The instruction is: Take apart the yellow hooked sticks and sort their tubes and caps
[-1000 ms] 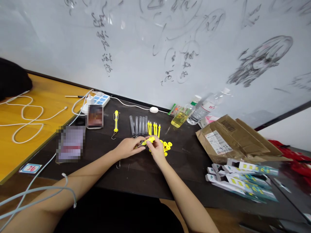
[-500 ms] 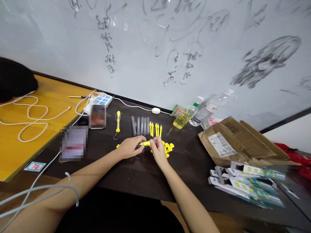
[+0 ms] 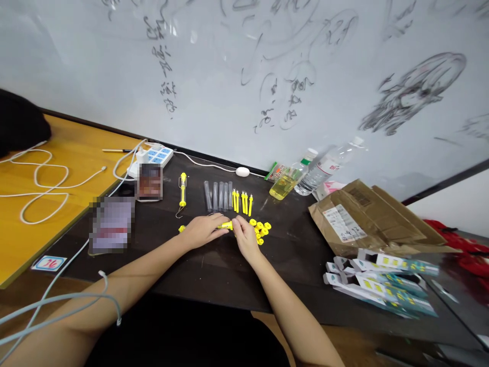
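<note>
Both hands meet over the dark table, one at each end of a yellow spring scale (image 3: 225, 225) lying crosswise between them. My left hand (image 3: 202, 230) is closed round its left end, hiding much of it. The fingers of my right hand (image 3: 245, 236) pinch the right end. Beyond my left hand lies a similar spring scale (image 3: 183, 189) with a wire hook. Several clear tubes (image 3: 215, 196) stand in a row past my hands, with several yellow rods (image 3: 244, 203) beside them. Yellow caps (image 3: 263, 232) are heaped just right of my right hand.
A crumpled cardboard package (image 3: 359, 219) and flattened small boxes (image 3: 382, 285) lie at the right. Two bottles, one with yellow liquid (image 3: 282, 188), lean near the whiteboard (image 3: 214, 92). At left are a power strip (image 3: 160, 154), two blurred devices and white cables (image 3: 64, 193).
The view has shifted slightly. My right hand has come a little nearer my left, and its fingers now cover more of the spring scale's right end. Both hands keep their hold.
</note>
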### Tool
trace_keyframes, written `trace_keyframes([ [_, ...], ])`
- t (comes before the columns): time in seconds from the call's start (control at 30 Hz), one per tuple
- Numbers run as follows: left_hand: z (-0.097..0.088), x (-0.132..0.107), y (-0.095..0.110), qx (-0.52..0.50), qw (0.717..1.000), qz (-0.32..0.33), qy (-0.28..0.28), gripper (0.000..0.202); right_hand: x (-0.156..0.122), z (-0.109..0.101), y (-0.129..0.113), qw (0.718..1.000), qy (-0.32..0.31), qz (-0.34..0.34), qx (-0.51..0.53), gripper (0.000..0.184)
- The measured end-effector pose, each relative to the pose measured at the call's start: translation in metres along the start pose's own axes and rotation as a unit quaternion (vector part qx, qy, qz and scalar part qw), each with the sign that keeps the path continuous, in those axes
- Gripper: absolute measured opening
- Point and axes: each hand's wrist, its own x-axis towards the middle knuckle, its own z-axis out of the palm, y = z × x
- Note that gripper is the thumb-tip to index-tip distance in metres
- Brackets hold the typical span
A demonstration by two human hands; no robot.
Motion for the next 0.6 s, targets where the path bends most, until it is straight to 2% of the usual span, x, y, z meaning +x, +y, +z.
trace_keyframes([
  [0.2, 0.0036, 0.0009, -0.0033, 0.012, 1.0, -0.007, -0.025, 0.045, 0.0005, -0.0014, -0.001, 1.0, -0.007, -0.013, -0.013, 0.035],
  [0.43, -0.0017, 0.0014, -0.0033, 0.001, 1.0, -0.009, -0.023, 0.043, 0.0003, -0.0014, -0.0001, 0.999, -0.024, -0.037, -0.01, 0.024],
  [0.53, -0.001, 0.0012, -0.0035, 0.01, 0.999, -0.015, -0.029, 0.043, 0.0006, -0.0024, 0.001, 1.0, -0.012, -0.028, -0.002, 0.02],
  [0.6, 0.0006, 0.0011, -0.0033, 0.016, 0.999, -0.017, -0.03, 0.043, 0.0011, -0.0034, 0.0023, 1.0, 0.005, -0.012, -0.011, 0.024],
])
